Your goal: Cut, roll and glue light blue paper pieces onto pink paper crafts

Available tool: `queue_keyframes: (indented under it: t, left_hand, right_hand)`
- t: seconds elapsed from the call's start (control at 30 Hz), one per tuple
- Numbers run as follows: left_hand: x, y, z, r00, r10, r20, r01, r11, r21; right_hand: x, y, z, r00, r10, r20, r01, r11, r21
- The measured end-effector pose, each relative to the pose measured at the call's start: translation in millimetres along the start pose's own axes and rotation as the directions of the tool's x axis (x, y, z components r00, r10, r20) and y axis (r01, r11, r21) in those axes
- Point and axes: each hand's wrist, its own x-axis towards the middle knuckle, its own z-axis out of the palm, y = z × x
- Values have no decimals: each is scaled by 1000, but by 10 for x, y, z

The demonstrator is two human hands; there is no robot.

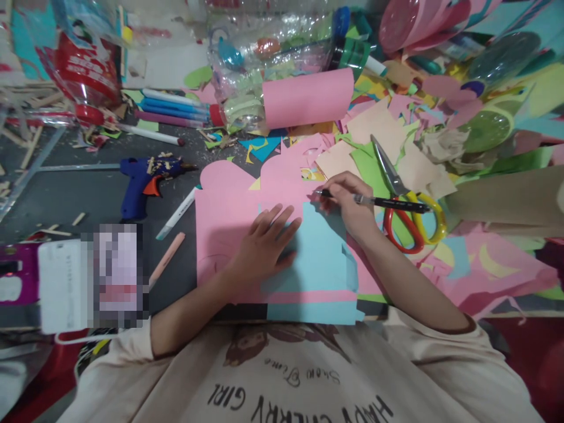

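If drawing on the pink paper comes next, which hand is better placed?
Probably the right hand: it holds the black pen, tip pointing over the pink paper, while the left hand lies palm down, penless, across that and the blue paper.

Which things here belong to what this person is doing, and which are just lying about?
Apparently in use:
- black pen in the right fingers
- blue paper under the left fingers
- pink paper beside it

Lying about, it seems:
- blue glue gun
- scissors
- red-labelled bottle
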Motion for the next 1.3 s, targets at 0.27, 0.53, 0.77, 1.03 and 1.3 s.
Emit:
queue_keyframes:
  t: [0.27, 0.53, 0.77, 1.03, 1.3]
  left_hand:
    - [2, 5, 18, 1000, 4, -23, -3, 1000, 30]
    - [13, 15, -16, 1000, 8, -22, -7, 998, 61]
    - [-3, 8, -9, 1000, -2, -13, 3, 999, 44]
    - [64, -89, -170, 984, -166, -60, 162, 984, -71]
    - [74, -156, -361, 922, -380, -77, 370, 921, -123]
  right_hand:
    - [22, 165, -6, 988, -138, -66, 128, 982, -136]
    - [11, 139, -15, 979, -204, -1, 199, 960, -199]
    - [-54, 11, -88, 872, -337, 354, 486, 517, -705]
    - [-8, -114, -242, 911, -91, 401, 394, 476, -786]
    - [33, -500, -410, 893, 144, 426, 162, 781, -603]
